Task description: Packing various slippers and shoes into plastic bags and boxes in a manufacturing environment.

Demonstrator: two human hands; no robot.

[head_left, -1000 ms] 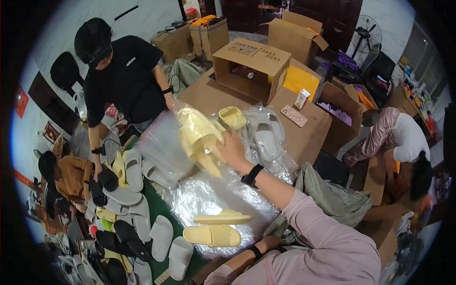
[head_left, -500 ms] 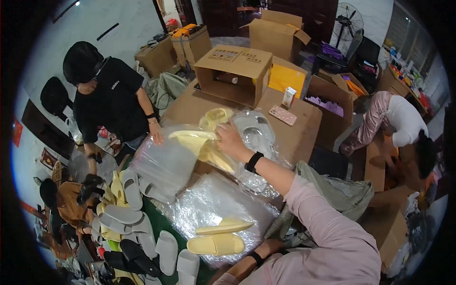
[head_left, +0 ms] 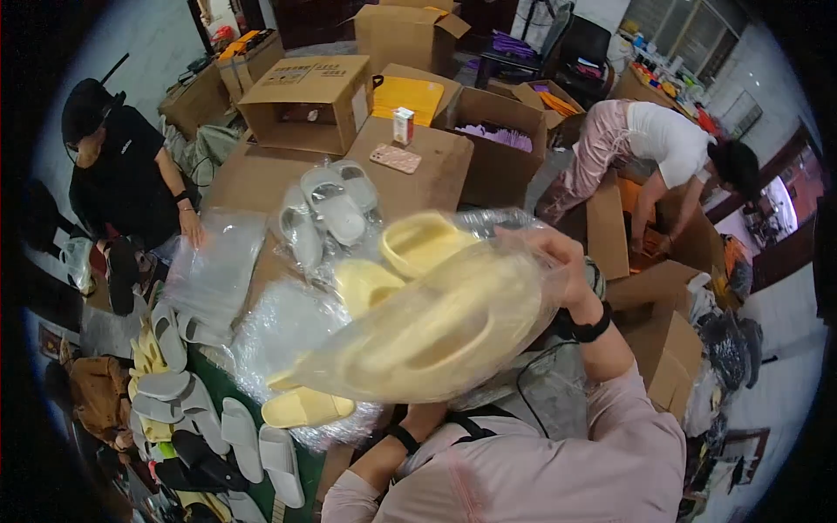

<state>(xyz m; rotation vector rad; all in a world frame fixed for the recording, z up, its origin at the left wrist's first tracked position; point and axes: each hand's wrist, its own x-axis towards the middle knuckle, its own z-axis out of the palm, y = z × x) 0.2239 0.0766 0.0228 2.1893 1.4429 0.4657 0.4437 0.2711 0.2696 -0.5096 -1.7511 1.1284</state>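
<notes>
My right hand [head_left: 558,261] grips the edge of a clear plastic bag, raised in front of me. Yellow slippers [head_left: 462,336] show through its film, blurred by motion. Other yellow slippers [head_left: 425,244] appear at the bag's far side; I cannot tell whether they are inside. Below the bag is my left hand [head_left: 425,418], its fingers hidden. A loose yellow slipper [head_left: 309,408] rests on a stack of clear bags [head_left: 270,336], and another beside it is mostly covered by the raised bag. Beyond, bagged white slippers [head_left: 336,209] lie on the cardboard-covered table [head_left: 418,179].
Grey slippers [head_left: 248,436], black slippers [head_left: 196,462] and yellow ones crowd the left. An open carton [head_left: 305,91], a pink phone [head_left: 395,158] and a small box [head_left: 403,125] sit on the table. One co-worker [head_left: 122,166] touches flat bags [head_left: 214,270]; another [head_left: 663,144] bends into a carton.
My right hand has lifted the bag with yellow slippers off the table and swung it toward me and to the right. The view has turned right. The co-worker's hand stays on the flat bags.
</notes>
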